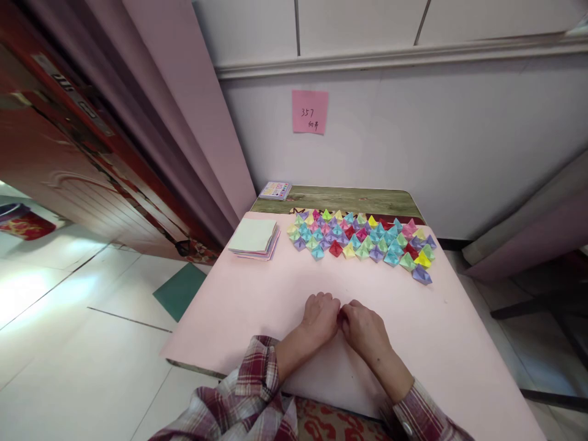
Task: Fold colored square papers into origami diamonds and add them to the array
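Note:
My left hand (321,317) and my right hand (365,328) meet over the near part of the pink-covered table (257,306). Both are closed, with fingertips pressed together and touching or almost touching. A dark reddish bit shows between them, too small and covered to make out. Beyond my hands, several rows of small folded paper pieces (362,248) in blue, purple, green, yellow, red and pink stand close together. To their left lies a stack of square paper sheets (253,237), pale green on top.
A packet of paper (275,190) lies at the table's back left corner. A pink note (310,113) is stuck to the wall behind. Left of the table, a dark green square (180,291) lies on the tiled floor, near a red door (68,153) and a purple curtain (193,110).

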Demonstrator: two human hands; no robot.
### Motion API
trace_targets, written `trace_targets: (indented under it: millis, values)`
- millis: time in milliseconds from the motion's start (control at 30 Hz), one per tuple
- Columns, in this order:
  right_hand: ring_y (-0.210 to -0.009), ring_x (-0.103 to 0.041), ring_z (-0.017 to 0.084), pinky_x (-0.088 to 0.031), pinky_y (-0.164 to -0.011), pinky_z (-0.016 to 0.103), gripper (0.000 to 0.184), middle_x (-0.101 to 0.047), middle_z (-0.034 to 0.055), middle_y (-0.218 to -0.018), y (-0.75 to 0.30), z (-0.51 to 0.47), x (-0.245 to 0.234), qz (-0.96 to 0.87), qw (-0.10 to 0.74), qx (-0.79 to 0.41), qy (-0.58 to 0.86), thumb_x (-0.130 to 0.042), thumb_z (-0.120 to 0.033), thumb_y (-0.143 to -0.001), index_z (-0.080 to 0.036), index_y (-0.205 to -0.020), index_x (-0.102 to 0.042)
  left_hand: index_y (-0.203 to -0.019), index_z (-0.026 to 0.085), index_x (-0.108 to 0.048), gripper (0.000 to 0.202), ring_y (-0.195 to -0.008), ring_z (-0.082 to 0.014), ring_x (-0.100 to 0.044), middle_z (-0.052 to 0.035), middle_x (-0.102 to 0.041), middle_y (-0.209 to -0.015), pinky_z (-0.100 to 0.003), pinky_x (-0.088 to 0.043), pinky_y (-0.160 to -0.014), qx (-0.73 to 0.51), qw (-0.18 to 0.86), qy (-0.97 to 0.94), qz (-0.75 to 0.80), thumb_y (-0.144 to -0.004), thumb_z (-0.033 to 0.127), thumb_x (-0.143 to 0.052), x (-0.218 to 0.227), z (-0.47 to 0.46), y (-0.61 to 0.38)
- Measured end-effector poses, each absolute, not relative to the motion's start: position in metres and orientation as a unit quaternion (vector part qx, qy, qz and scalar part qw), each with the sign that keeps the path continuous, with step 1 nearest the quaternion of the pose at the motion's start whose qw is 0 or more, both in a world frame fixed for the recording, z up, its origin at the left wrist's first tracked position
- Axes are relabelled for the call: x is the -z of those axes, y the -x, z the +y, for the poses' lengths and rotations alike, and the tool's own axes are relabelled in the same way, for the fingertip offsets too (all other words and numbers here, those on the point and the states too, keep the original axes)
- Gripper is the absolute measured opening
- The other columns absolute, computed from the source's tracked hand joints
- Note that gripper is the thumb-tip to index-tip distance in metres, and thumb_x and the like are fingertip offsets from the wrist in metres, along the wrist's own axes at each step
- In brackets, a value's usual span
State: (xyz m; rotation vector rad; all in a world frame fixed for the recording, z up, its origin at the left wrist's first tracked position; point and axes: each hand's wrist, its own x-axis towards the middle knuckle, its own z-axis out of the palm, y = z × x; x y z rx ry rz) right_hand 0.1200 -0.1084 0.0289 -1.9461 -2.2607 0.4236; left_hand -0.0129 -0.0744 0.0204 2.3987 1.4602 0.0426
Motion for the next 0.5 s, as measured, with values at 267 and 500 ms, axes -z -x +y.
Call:
trace_targets:
  millis: [267,500]
  values:
    - [-0.065,-0.067,0.021,-0.026,-0.049,0.027,0.019,-0.070,0.0078,-0.079,-0.112,-0.105,-0.035,-0.730,-0.008,-0.129,0.671,-0.052,-0.020,-0.091,-0.020,-0.082,-0.069,-0.079,0.022,-0.065,0.012,-0.081,-0.0240,-0.060,-0.0062,-0.064,-0.084,-0.033,-0.043,-0.066,0.003,0.198,-0.841,0.504,-0.081,0.022,-0.053,-0.028,-0.070,0.018]
    - [-0.062,-0.066,0.018,-0.023,-0.048,0.026,0.022,-0.070,0.0060,-0.081,-0.111,-0.106,-0.029,-0.728,0.009,-0.131,0.673,-0.052,-0.029,-0.094,-0.022,-0.082,-0.069,-0.077,0.022,-0.065,0.013,-0.080,-0.0228,-0.061,-0.0048,-0.064,-0.083,-0.031,-0.041,-0.064,0.004,0.215,-0.822,0.527,-0.080,0.019,-0.052,-0.033,-0.066,0.019]
